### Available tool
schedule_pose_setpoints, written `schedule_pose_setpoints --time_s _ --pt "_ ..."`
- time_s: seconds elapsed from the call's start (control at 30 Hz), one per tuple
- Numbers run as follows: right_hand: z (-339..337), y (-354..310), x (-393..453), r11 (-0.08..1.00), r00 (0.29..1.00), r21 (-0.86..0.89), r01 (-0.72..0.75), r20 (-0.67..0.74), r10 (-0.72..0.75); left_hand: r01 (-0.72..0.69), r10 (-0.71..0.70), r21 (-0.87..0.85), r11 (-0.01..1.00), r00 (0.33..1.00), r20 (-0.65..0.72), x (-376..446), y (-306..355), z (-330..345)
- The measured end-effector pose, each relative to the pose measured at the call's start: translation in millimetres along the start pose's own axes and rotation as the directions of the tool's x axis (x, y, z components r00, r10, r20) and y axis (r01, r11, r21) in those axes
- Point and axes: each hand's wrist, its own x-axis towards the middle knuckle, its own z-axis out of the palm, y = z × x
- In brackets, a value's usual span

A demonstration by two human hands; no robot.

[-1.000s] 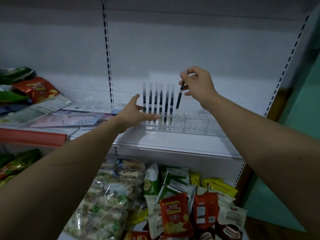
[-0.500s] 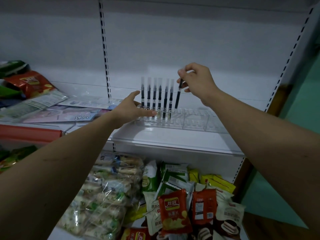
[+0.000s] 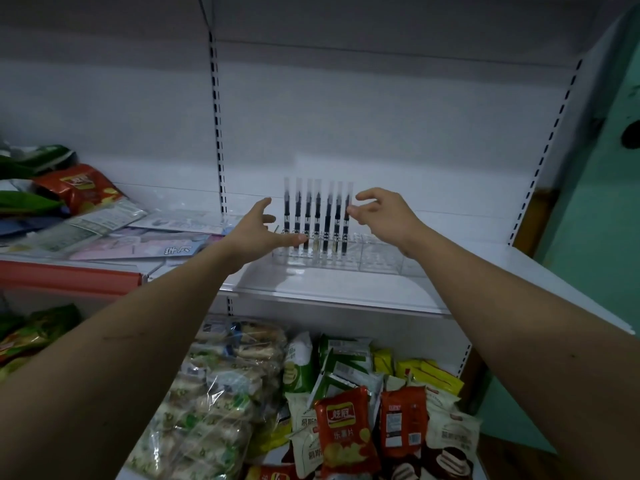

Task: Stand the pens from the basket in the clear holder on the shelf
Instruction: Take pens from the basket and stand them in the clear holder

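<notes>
from here i see snack bags (image 3: 74, 183) and leaflets (image 3: 114, 233) piled far left on the shelf (image 3: 346, 289); my left hand (image 3: 258, 233) rests fingers straight against the clear holder (image 3: 346, 252), steadying its left end; seven pens (image 3: 317, 216) stand upright in it; my right hand (image 3: 382, 214), fingers loosely spread and grasping nothing, sits just beside the rightmost pen; i judge that pen just seated; next calls for fetching another from the basket, which is out of view; empty slots lie to the right, nothing blocking.
</notes>
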Motion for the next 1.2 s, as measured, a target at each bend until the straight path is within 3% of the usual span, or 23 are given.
schedule_pose_setpoints --time_s 0.27,0.57,0.77,0.97,1.1,1.2 --pt "11 -11 -64 0.998 0.998 -0.060 -0.037 -0.050 0.034 0.012 -0.021 -0.067 0.998 0.991 -0.135 -56 11 16" --pt "43 7 -158 0.988 1.000 -0.152 -0.012 -0.015 0.009 -0.037 0.010 -0.223 0.974 0.993 -0.119 -146 10 68" --pt "80 64 -212 0.947 0.993 -0.311 -0.082 0.060 0.105 0.135 -0.149 -0.272 0.953 0.988 -0.030 -201 -40 104" --pt "124 133 -256 0.903 0.956 -0.387 -0.185 0.143 0.257 0.346 -0.354 -0.298 0.890 0.935 0.027 -232 -108 136" --pt "158 180 -281 0.892 0.895 -0.353 -0.284 0.237 0.379 0.455 -0.454 -0.280 0.846 0.888 0.073 -244 -149 159" --pt "184 216 -299 0.867 0.807 -0.274 -0.415 0.330 0.490 0.553 -0.553 -0.282 0.784 0.829 0.087 -253 -186 178"
